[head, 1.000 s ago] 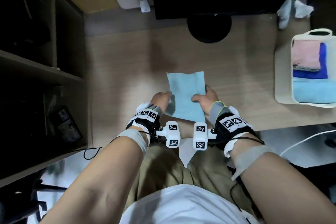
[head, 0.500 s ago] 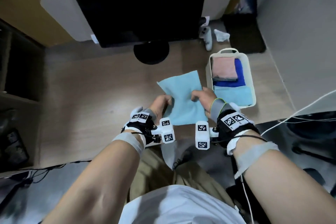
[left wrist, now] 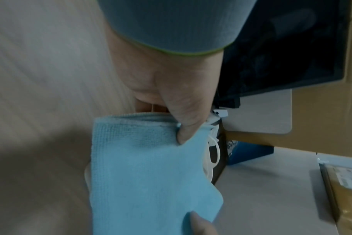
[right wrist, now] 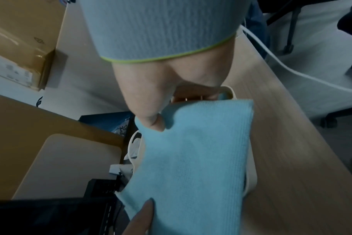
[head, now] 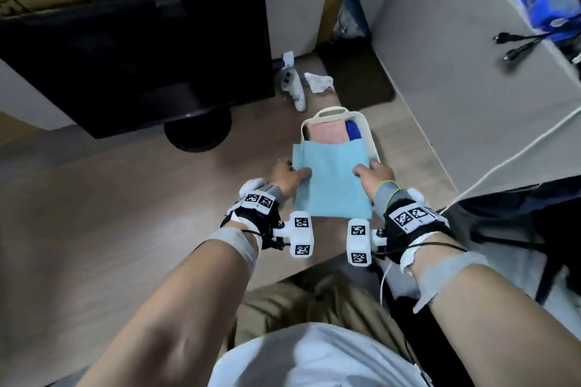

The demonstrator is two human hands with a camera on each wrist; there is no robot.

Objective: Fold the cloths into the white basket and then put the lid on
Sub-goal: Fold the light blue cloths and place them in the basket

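Observation:
A folded light blue cloth (head: pixel 331 179) hangs flat between both hands, held over the near part of the white basket (head: pixel 366 132). My left hand (head: pixel 290 174) pinches its left edge, thumb on top (left wrist: pixel 189 127). My right hand (head: pixel 371 173) pinches the right edge the same way (right wrist: pixel 151 120). Inside the basket I see a pink cloth (head: pixel 328 132) and a dark blue cloth (head: pixel 353 129); the rest is hidden under the held light blue cloth (left wrist: pixel 151 174) (right wrist: pixel 191 159). No lid can be picked out for certain.
A black monitor (head: pixel 135 50) on a round stand (head: pixel 198 132) sits at the back left of the wooden desk (head: pixel 110 214). A white controller (head: pixel 292 85) and crumpled tissue (head: pixel 319 82) lie behind the basket. A grey partition (head: pixel 456 72) and white cable (head: pixel 503 163) are to the right.
Both hands lifted the blue cloth off the desk and carried it right, over the basket. The head view swung right with it.

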